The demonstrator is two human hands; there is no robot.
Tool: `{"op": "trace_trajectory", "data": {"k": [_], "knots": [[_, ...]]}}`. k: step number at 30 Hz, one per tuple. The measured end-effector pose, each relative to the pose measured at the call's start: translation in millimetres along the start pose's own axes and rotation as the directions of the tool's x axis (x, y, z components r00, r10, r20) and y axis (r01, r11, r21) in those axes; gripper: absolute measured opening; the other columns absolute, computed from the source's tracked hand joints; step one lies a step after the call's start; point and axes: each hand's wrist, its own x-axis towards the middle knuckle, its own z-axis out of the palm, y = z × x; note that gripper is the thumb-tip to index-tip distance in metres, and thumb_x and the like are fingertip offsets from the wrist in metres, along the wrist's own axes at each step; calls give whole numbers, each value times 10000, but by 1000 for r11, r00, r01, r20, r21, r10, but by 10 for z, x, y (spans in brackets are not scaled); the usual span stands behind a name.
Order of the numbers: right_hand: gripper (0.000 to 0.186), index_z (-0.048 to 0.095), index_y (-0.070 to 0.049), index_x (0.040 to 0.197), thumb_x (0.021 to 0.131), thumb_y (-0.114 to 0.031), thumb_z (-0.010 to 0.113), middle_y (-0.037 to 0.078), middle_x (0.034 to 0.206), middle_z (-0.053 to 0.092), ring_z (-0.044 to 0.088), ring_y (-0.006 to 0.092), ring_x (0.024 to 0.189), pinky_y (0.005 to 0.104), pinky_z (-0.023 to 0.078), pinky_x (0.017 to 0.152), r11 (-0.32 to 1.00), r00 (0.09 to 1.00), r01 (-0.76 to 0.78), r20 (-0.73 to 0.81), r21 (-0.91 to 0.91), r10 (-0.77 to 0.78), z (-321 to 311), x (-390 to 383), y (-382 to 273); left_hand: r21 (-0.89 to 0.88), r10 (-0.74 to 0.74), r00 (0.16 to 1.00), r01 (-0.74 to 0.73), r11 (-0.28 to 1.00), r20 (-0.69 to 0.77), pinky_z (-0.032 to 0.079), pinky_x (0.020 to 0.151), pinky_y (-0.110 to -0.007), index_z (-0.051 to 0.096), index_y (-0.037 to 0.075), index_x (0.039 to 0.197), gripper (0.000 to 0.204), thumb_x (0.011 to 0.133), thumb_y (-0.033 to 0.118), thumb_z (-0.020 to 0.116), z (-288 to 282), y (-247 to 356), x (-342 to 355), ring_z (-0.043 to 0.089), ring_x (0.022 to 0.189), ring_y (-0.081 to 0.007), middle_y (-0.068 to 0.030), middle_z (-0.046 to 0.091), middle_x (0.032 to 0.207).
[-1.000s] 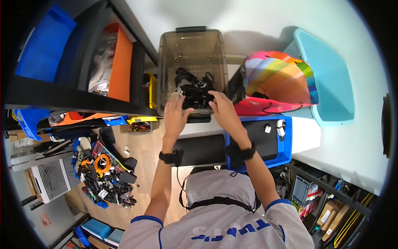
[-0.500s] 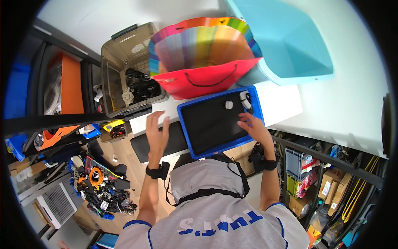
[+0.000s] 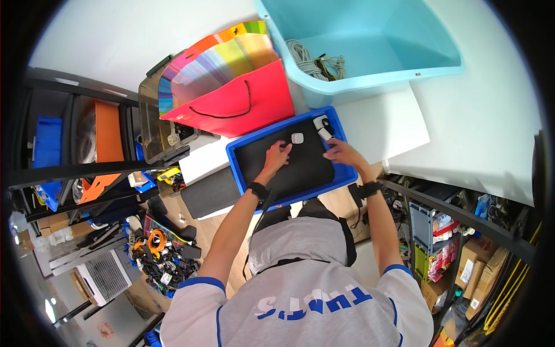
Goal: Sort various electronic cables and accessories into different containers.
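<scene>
A blue tray (image 3: 341,178) with a black lining lies on the white table in front of me. In it sits a small white plug adapter (image 3: 297,138). Two white chargers with a black part (image 3: 322,128) lie together by the tray's far right corner. My left hand (image 3: 277,157) is over the tray, its fingers bent and apart, close to the small adapter; no hold on it shows. Just below the chargers, my right hand (image 3: 345,154) reaches over the tray's right side with loosely curled, parted fingers and nothing in them.
Behind the tray stands a red paper bag (image 3: 248,101) with a striped inside. A light blue bin (image 3: 370,84) with coiled cables is at the far right. A smoky clear box (image 3: 151,124) is partly hidden by the bag. Shelving (image 3: 462,214) flanks me; cables (image 3: 165,260) pile on the floor.
My left hand has moved right, from outside the tray's left edge to beside the small adapter. My right hand stays near the chargers. The view has shifted, showing cables in the light blue bin.
</scene>
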Motion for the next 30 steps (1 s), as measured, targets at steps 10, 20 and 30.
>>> {"op": "trace_trajectory", "data": {"k": [10,20,30], "knots": [[910,247,-50,1630,926,-244,790,168,1361,572,619,255,1176,390,588,945,967,998,-50,56,250,37,595,887,271,-257,-229,960,265,929,165,623,893,-415,425,47,1552,545,1081,285,562,266,-46,325,696,1097,-308,-214,618,1325],[524,454,-115,1522,1037,-206,630,79,1309,604,596,181,1197,377,562,973,929,982,-23,183,369,-48,644,796,30,-474,-164,945,287,833,284,548,1028,-433,555,-27,1368,420,1095,293,541,338,-154,195,640,1204,-304,-186,601,1353],[287,718,-9,1100,963,-260,736,104,1014,701,715,216,901,337,560,778,811,840,543,-127,218,-528,607,705,-304,-606,81,985,29,795,154,530,1071,-426,625,-27,1241,364,1084,297,566,270,161,-108,642,1218,-254,-155,676,1233]]}}
